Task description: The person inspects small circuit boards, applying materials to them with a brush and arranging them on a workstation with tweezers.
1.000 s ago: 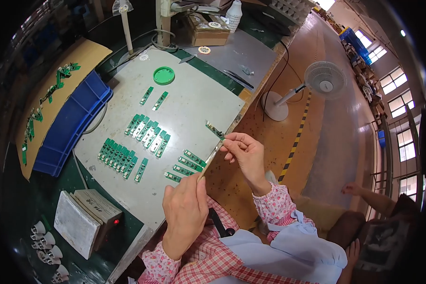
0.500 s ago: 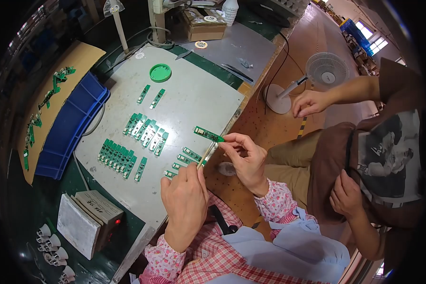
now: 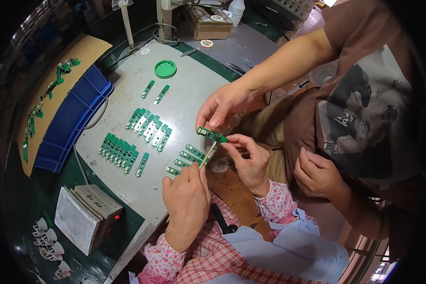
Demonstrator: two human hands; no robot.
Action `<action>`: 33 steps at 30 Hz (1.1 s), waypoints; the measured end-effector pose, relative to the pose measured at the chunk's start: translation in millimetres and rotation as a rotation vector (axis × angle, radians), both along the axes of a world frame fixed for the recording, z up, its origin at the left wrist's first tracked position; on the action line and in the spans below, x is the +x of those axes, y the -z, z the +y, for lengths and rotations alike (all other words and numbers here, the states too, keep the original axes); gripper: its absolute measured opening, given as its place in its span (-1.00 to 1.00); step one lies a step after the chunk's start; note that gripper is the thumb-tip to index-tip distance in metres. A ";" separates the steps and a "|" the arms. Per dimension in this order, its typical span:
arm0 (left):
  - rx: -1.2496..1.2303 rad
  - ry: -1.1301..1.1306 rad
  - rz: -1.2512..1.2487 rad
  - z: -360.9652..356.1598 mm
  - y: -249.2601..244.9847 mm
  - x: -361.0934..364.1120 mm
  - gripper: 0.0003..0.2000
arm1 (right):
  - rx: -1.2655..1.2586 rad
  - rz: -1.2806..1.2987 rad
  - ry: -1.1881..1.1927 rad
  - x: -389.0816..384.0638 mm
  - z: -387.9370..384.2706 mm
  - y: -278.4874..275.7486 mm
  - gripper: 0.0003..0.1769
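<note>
My right hand (image 3: 249, 160) pinches the lower right end of a small green circuit board (image 3: 210, 135) above the right edge of the grey sheet. My left hand (image 3: 187, 201) is closed round thin pale tweezers (image 3: 207, 156), whose tips touch or nearly touch the underside of that board. A co-worker's hand (image 3: 225, 106) reaches in from the right, with fingertips at the board's upper left end. Several green boards (image 3: 187, 156) lie beside my left hand, and others stand in rows (image 3: 149, 128) farther left on the grey sheet (image 3: 175, 111).
A green round lid (image 3: 165, 69) lies at the back of the sheet. Left are a blue bin (image 3: 75, 118) and cardboard (image 3: 71, 49) holding boards. A metal block (image 3: 77, 220) and white parts (image 3: 48, 241) sit at lower left. The co-worker's other hand (image 3: 317, 174) hangs at right.
The co-worker has leaned in from the right, and one of their hands has come to the board in my right hand. My own hands have barely moved.
</note>
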State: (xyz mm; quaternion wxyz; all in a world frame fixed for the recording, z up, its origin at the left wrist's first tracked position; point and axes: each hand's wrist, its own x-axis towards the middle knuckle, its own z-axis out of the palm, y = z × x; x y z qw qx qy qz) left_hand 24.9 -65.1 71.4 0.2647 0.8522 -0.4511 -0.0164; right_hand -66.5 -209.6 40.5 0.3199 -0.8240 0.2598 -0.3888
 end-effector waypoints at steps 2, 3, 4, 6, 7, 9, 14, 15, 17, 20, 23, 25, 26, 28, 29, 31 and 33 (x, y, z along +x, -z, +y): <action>-0.002 0.003 0.011 4.4 -1.6 -1.2 -0.86 | 0.076 -0.015 -0.004 0.3 0.1 0.6 -0.79; -0.007 0.007 0.014 8.3 -1.7 -2.7 -0.86 | 0.115 -0.024 -0.007 0.7 0.5 1.9 -0.79; -0.012 0.012 0.017 12.7 -1.1 -4.5 -0.86 | 0.203 -0.046 -0.010 0.9 1.2 3.9 -0.80; -0.018 0.024 0.033 23.0 2.3 -9.9 -0.87 | 0.373 -0.091 -0.016 0.3 3.7 8.1 -0.81; -0.021 0.031 0.042 27.5 4.2 -12.5 -0.88 | 0.408 -0.115 -0.026 0.5 5.0 7.2 -0.82; -0.045 0.042 0.058 34.1 8.0 -16.7 -0.88 | 0.478 -0.164 -0.048 2.4 5.9 3.5 -0.85; -0.064 0.087 0.105 41.3 10.1 -22.9 -0.85 | 0.598 -0.254 -0.097 12.4 -1.2 7.0 -0.84; -0.074 0.097 0.122 43.0 9.9 -23.6 -0.85 | 0.616 -0.281 -0.106 14.3 -2.3 7.5 -0.83; -0.114 0.124 0.172 47.2 7.7 -24.8 -0.86 | 0.607 -0.247 -0.108 14.1 -2.6 7.0 -0.83; -0.208 0.181 0.279 56.7 2.5 -26.0 -0.87 | 0.592 -0.159 -0.111 9.0 -1.2 7.4 -0.85; -0.290 0.219 0.447 72.7 7.0 -31.0 -0.90 | 0.585 -0.124 -0.087 4.2 5.9 6.6 -0.84; -0.272 0.178 0.558 83.5 19.1 -37.0 -0.90 | 0.575 -0.105 -0.102 3.9 11.8 2.4 -0.84; -0.264 0.157 0.614 88.5 23.2 -39.7 -0.90 | 0.568 -0.095 -0.111 4.4 14.9 0.1 -0.85; -0.265 0.122 0.725 97.1 23.4 -44.6 -0.88 | 0.559 -0.068 -0.151 6.2 19.2 -4.3 -0.86; -0.265 0.104 0.782 99.4 22.9 -45.5 -0.88 | 0.570 -0.052 -0.177 6.4 21.6 -7.8 -0.86; -0.276 0.073 0.831 105.3 22.0 -44.4 -0.86 | 0.621 -0.053 -0.224 7.0 29.4 -13.9 -0.87; -0.323 0.047 0.841 109.0 13.8 -41.9 -0.83 | 0.535 -0.037 -0.290 11.4 35.7 -33.1 -0.88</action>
